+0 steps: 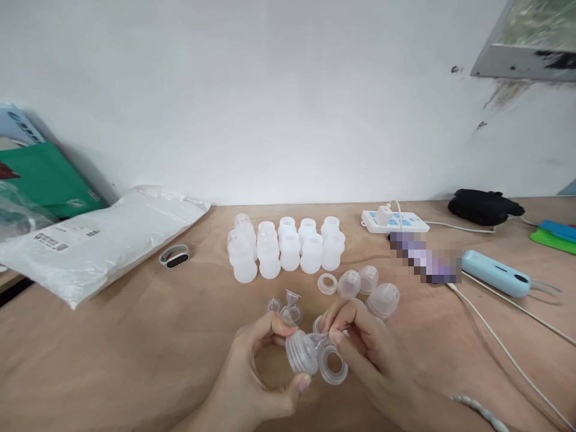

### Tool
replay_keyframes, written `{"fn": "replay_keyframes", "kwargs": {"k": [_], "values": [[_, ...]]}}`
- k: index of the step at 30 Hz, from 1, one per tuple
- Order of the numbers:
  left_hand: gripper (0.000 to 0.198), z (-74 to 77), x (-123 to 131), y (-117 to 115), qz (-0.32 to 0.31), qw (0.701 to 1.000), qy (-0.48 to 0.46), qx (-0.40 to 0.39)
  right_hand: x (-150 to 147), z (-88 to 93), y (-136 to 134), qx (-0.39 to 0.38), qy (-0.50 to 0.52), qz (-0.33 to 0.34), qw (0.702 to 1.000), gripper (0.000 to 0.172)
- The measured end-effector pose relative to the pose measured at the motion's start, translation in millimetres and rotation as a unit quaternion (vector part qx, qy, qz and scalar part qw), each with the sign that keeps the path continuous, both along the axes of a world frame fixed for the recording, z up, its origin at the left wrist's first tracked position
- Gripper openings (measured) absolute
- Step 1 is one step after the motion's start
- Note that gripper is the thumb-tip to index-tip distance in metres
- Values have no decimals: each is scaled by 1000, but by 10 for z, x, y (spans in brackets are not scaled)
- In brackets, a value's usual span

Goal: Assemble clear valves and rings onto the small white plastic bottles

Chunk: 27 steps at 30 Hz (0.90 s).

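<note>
My left hand (265, 366) is closed round a ribbed, translucent plastic screw collar (301, 353), thumb below and index finger above. My right hand (360, 342) pinches a thin clear piece (320, 339) at the collar's right side; it looks like a soft bottle nipple, partly hidden by the fingers. Just beneath the pinch a loose clear ring (333, 365) shows on the table. Beyond my hands several small clear nipples (292, 298) lie in a cluster. Clear domed caps (383, 300) and a flat ring (327, 284) are beyond my right hand.
Several white plastic bottles (310, 255) stand in rows near the wall. A white mailing bag (103, 234) and a fitness band (174, 256) lie left. To the right are a power strip (411, 222), a blurred phone-like object (423, 258), a blue device (495, 273) and cables.
</note>
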<state>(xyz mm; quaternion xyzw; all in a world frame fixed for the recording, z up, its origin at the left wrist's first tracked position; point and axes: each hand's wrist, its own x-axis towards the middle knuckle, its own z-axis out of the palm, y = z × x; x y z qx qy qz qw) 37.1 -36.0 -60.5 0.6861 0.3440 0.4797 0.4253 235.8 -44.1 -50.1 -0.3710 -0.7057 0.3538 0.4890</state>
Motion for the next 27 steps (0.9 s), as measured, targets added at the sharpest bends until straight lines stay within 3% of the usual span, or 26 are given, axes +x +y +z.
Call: {"fn": "replay_keyframes", "kwargs": {"k": [4,8,12,17,20,22,25,27], "values": [[27,13,-17,-5,-11,1000,3,-26,58,95,-7,52,-71,4,996,14],[24,-34,-46,3,-50,995,4,-83,124,161,36,92,-150,52,983,14],[25,-78,-47,14,-71,989,11,-126,126,165,80,108,-195,105,969,50],[27,-44,-54,-9,-71,991,35,-110,98,139,90,129,-202,107,965,39],[27,149,-141,90,-24,994,99,-24,122,135,100,144,-175,79,971,39],[15,389,-226,280,92,978,165,88,150,142,109,151,-171,51,972,40],[15,834,-340,746,207,911,266,237,185,155,120,162,-169,22,972,38],[21,1096,-381,1116,203,867,384,243,196,159,128,164,-171,17,971,38]]}}
